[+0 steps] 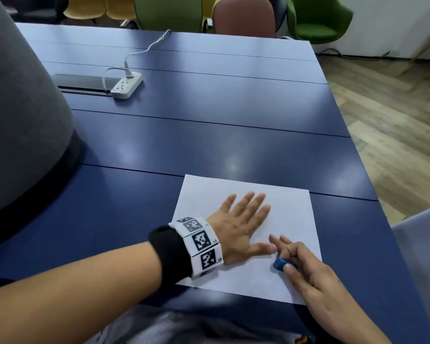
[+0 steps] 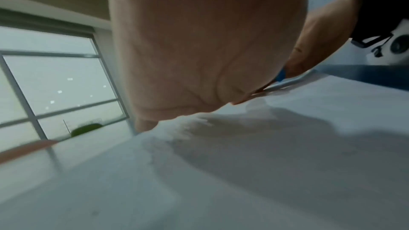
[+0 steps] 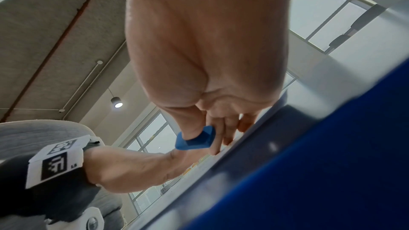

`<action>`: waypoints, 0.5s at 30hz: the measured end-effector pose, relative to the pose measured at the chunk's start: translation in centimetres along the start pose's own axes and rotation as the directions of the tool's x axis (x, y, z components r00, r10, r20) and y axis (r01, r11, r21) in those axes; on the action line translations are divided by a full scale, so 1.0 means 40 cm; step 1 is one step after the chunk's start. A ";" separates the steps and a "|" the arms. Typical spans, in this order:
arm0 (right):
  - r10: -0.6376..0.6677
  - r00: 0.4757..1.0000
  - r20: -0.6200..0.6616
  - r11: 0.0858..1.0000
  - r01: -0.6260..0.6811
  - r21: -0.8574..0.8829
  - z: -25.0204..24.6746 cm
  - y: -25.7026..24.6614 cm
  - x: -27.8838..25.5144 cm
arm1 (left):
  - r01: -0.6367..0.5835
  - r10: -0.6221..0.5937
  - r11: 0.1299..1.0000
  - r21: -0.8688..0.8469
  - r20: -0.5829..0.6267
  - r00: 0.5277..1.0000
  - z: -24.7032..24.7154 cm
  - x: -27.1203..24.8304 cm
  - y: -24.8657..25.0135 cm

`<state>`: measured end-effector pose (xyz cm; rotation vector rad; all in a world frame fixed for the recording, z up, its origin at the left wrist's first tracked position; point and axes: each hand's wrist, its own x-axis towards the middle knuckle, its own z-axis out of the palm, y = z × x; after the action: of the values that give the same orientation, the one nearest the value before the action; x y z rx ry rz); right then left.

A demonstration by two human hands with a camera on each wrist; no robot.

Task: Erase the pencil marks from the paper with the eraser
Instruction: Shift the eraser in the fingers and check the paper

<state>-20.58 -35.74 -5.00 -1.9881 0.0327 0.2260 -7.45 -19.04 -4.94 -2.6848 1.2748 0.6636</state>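
Note:
A white sheet of paper [image 1: 291,214] lies near the front edge of the blue table [image 1: 209,125]. My left hand [image 1: 243,224] lies flat on the paper with its fingers spread and straight, pressing it down. My right hand [image 1: 305,269] pinches a small blue eraser [image 1: 279,263] between thumb and fingers, just right of my left thumb, low over the paper's lower right part. In the right wrist view the eraser [image 3: 196,138] sits under my thumb, against the fingers. The left wrist view shows my palm [image 2: 199,50] on the paper [image 2: 243,163] and a sliver of the eraser [image 2: 280,75]. No pencil marks are visible.
A white power strip [image 1: 127,86] with its cable lies at the back left of the table, beside a dark cable slot [image 1: 82,83]. A large grey object [image 1: 18,120] stands on the table's left side. Chairs [image 1: 243,16] line the far edge. Wooden floor [image 1: 395,115] lies right.

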 end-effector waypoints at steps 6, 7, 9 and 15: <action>0.030 1.000 0.000 0.999 -0.030 0.032 -0.001 0.003 -0.001 | 0.277 -0.278 0.950 -0.144 0.016 0.960 0.037 -0.057 -0.065; 0.033 0.999 0.000 0.999 -0.033 0.037 -0.001 0.002 -0.001 | 0.359 -0.360 0.916 -0.177 0.030 0.933 0.036 -0.070 -0.086; 0.033 0.999 0.000 0.998 -0.033 0.044 0.000 0.002 -0.002 | 0.501 -0.502 0.829 -0.250 0.066 0.862 0.033 -0.088 -0.118; 0.021 1.000 -0.010 0.999 -0.020 0.035 0.000 0.002 -0.002 | 0.204 -0.207 0.964 -0.170 -0.001 0.978 0.042 -0.071 -0.025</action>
<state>-20.66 -35.80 -5.06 -1.9549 0.0635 0.2270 -8.87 -15.92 -5.35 -2.9120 0.9639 0.7516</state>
